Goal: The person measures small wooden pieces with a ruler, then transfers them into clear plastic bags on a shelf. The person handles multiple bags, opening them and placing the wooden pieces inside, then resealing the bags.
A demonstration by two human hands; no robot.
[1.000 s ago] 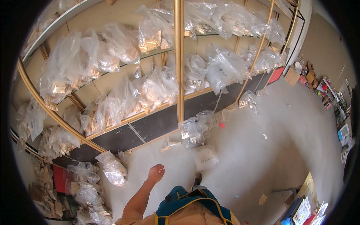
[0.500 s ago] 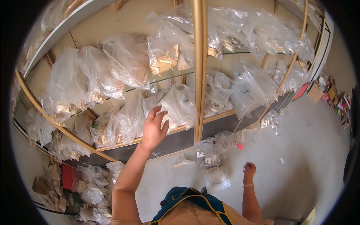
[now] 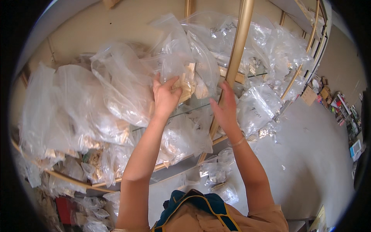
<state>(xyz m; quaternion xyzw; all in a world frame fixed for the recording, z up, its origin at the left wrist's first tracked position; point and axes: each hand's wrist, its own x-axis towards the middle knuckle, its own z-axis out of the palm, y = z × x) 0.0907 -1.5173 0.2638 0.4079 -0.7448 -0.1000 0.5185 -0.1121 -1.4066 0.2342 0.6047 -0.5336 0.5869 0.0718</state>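
My left hand (image 3: 167, 96) reaches up to the upper glass shelf (image 3: 189, 110), its fingers spread against a clear plastic bag (image 3: 187, 83) of pale wooden pieces. I cannot tell how firmly the fingers press on it. Beside the gold upright post (image 3: 236, 50), my right hand (image 3: 226, 110) is raised with fingers stretched and thumb apart, holding nothing. Whether it touches the post is unclear. Left of my left hand, a large bulging clear bag (image 3: 123, 87) stands on the same shelf among several others.
More filled bags (image 3: 181, 139) crowd the lower shelf, behind a gold front rail (image 3: 73, 181). A handwritten clear bag (image 3: 258, 108) lies right of the post. Bags (image 3: 216, 170) sit on the grey floor (image 3: 288, 154) below. Boxes and mixed goods (image 3: 340, 106) line the far right wall.
My left hand has risen from the lower shelf to the bag above. My right hand has come up from low over the floor to beside the post, its fingers now extended. The view has shifted closer.
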